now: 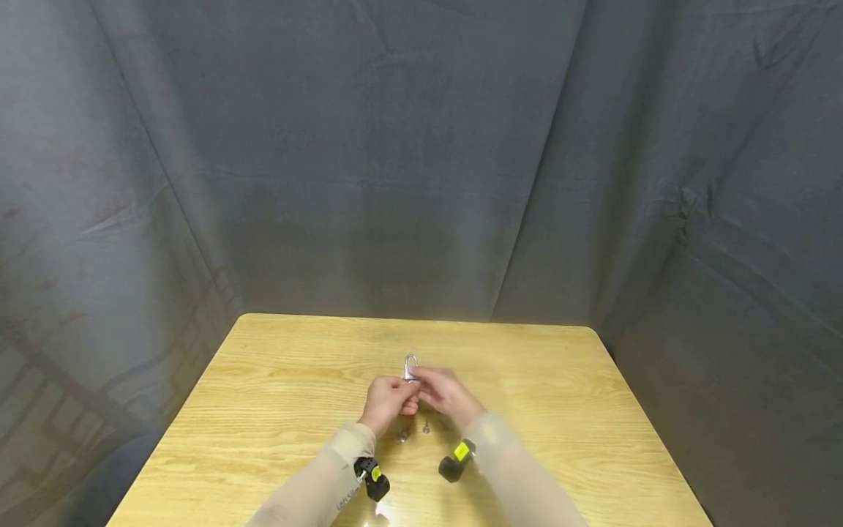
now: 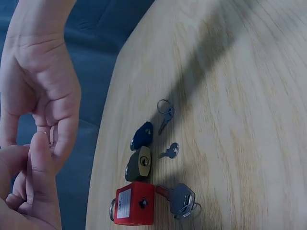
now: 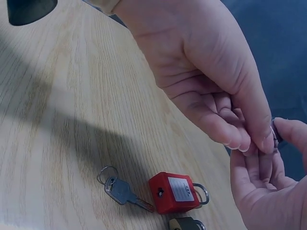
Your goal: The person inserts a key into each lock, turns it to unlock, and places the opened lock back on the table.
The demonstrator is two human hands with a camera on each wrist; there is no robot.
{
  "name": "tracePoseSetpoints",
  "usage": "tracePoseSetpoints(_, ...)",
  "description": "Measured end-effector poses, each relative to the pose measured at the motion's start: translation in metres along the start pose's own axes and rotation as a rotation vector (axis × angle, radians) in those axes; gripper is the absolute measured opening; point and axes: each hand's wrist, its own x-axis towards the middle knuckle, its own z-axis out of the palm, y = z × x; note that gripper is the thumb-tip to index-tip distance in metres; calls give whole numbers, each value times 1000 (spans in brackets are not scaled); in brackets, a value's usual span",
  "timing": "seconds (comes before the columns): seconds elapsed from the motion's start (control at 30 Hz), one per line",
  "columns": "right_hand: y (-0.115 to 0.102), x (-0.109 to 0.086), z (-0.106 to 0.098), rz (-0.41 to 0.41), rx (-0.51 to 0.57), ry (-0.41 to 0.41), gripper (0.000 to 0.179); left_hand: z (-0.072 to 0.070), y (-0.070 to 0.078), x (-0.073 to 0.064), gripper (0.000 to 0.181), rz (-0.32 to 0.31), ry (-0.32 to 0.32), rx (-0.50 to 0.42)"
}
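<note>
Above the middle of the table (image 1: 560, 380), between its far edge and the near side of the view, two hands meet at one silver metal piece (image 1: 407, 372). Its single U-shaped loop points toward the far edge; the fingers cover too much of the body to show the rest. The left hand (image 1: 387, 401) pinches it low down, thumb against curled fingers. The right hand (image 1: 449, 395) also pinches it with thumb and fingertips, its other fingers bent inward, touching the left.

Under the hands three padlocks stand in a row roughly along the table's far edge: one red padlock (image 2: 144, 203) with a white label, nearest the left corner; one brass-faced padlock (image 2: 145, 163) in the middle; one blue padlock (image 2: 144, 134) nearest the right corner.

Three keys lie on the near side of that row, one beside each lock: a large key (image 2: 181, 197) on a ring by the red, a small bare key (image 2: 171, 150) by the brass-faced, and a slim key (image 2: 167, 116) on a ring by the blue.

Two black wrist devices (image 1: 372, 479), one per arm, carry yellow patches. Grey cloth (image 1: 369, 183) hangs beyond the far edge.
</note>
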Motion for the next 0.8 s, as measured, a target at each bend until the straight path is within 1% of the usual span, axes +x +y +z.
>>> tracePoseSetpoints(0.07, 0, 0, 0, -7, -2, -7, 37, 0, -1, -1, 25, 6, -5, 12)
tracePoseSetpoints(0.13, 0, 0, -1, -14, -3, -19, 38, -2, -2, 0, 27, 1, -28, 16)
tracePoseSetpoints(0.23, 1, -1, -6, -25, -14, -42, 39, -6, -4, 1, 34, -25, -104, 37)
tracePoseSetpoints(0.33, 2, -2, -12, -35, -17, -56, 39, -13, -2, 4, 44, -69, -187, 118)
tracePoseSetpoints(0.37, 2, -2, -14, -38, -14, -59, 40, -15, 0, 5, 46, -83, -198, 150)
tracePoseSetpoints(0.4, 2, -3, -16, -39, -10, -59, 40, -17, 2, 7, 47, -97, -194, 182)
tracePoseSetpoints(0.43, 1, -3, -17, -37, -3, -57, 40, -20, 3, 9, 49, -96, -183, 208)
tracePoseSetpoints(0.47, 1, -3, -18, -37, -4, -60, 40, -22, 4, 11, 49, -97, -158, 220)
tracePoseSetpoints(0.53, 0, -4, -19, -27, 1, -55, 40, -25, 7, 16, 49, -91, -95, 203)
tracePoseSetpoints(0.57, 0, -4, -20, -16, 5, -50, 40, -26, 8, 18, 48, -84, -71, 178)
tracePoseSetpoints(0.6, 0, -5, -20, -12, 2, -52, 39, -27, 8, 21, 48, -76, -63, 143)
tracePoseSetpoints(0.67, 0, -6, -20, -2, 0, -65, 41, -27, 10, 25, 48, -90, -74, 46)
tracePoseSetpoints(0.7, 0, -6, -19, 4, 3, -71, 41, -27, 10, 27, 48, -103, -95, 3)
tracePoseSetpoints(0.8, 2, -8, -18, 7, -2, -108, 43, -26, 11, 32, 47, -146, -158, -64)
